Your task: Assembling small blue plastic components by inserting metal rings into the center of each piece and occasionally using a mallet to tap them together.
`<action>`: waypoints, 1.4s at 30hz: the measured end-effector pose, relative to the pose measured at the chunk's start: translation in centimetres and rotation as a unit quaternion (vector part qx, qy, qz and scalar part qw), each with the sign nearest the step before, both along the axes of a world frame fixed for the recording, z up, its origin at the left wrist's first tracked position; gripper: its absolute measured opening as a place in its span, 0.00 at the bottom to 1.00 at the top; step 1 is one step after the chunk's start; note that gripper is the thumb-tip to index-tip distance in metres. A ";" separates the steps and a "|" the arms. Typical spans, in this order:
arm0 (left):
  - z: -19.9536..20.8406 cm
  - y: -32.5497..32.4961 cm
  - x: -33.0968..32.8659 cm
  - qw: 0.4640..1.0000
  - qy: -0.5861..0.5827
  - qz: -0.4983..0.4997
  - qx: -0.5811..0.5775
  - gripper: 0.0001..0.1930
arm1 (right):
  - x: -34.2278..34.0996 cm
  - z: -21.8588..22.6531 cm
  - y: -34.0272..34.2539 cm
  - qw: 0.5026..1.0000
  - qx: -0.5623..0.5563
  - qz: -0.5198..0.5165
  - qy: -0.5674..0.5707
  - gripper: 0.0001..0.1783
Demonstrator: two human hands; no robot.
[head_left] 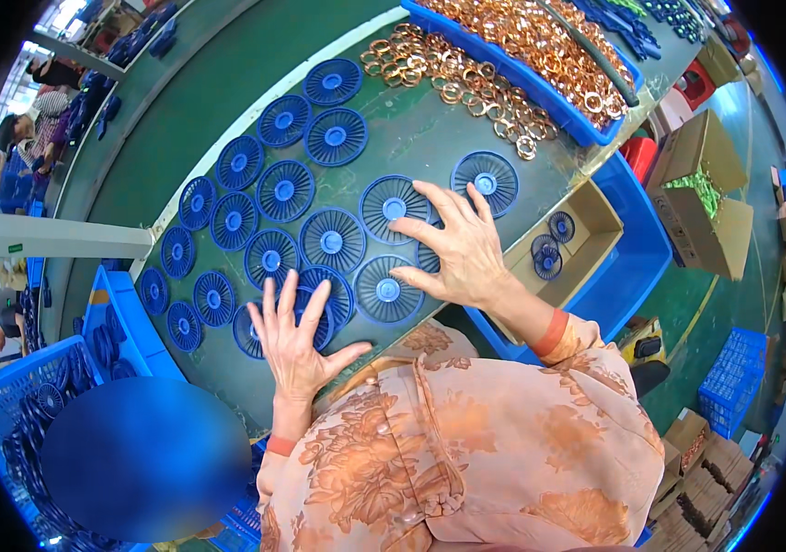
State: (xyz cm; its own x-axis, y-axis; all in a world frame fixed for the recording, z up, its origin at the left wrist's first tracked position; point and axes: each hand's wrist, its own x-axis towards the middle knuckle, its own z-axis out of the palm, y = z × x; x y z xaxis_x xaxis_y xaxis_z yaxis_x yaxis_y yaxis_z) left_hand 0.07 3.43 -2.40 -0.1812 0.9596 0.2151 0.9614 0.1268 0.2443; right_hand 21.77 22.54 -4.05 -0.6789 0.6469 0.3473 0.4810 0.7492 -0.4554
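Observation:
Round blue slotted grilles (331,241), like small fan covers with a solid hub, lie flat across the green tabletop (466,120). My left hand (296,345) is spread with its fingers apart over a few overlapping grilles at the table's near edge, partly hiding them. To the right, my right hand (462,253) is also spread. Its fingertips reach over a grille (395,204), and its thumb is at the edge of another grille (388,290). One more grille (485,182) lies just beyond its fingers. Neither hand grips anything; whether the fingertips touch the grilles is hard to tell.
Copper-coloured rings (466,87) spill beside a blue tray (627,129) heaped with more. At the right, a cardboard box (586,212) with a few grilles sits in a blue bin (641,230). Blue crates (25,386) of parts stand left. A metal post (52,235) borders the table.

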 end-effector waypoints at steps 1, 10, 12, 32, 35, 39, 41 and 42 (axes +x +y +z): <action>-0.3 0.4 0.5 1.000 -0.007 -0.014 0.011 0.48 | 0.6 0.3 -0.6 0.999 0.000 -0.012 0.034 0.26; -0.7 7.5 6.7 0.977 -0.033 -0.204 0.044 0.31 | 10.7 -4.5 -2.3 0.979 0.085 -0.139 0.122 0.19; -0.8 9.4 9.0 0.957 -0.042 -0.284 0.040 0.31 | 13.6 -6.8 -2.4 0.972 0.098 -0.192 0.092 0.17; -0.8 11.3 6.8 0.883 -0.238 -0.369 0.164 0.17 | 10.0 -12.4 -9.8 0.907 -0.383 -0.151 -0.092 0.25; 0.2 7.9 2.9 0.926 -0.243 -0.229 0.177 0.15 | 10.6 -13.6 -9.6 0.935 -0.311 -0.113 -0.125 0.20; 0.2 4.0 -1.9 0.958 -0.194 -0.082 0.194 0.17 | 8.4 -12.9 -9.5 0.924 -0.329 -0.072 -0.180 0.20; 0.5 2.6 -4.1 0.966 -0.173 -0.022 0.192 0.18 | 6.7 -12.3 -9.6 0.920 -0.349 -0.052 -0.174 0.21; 0.5 2.1 -4.9 0.965 -0.171 -0.019 0.196 0.18 | 6.2 -12.4 -9.5 0.921 -0.345 -0.048 -0.174 0.21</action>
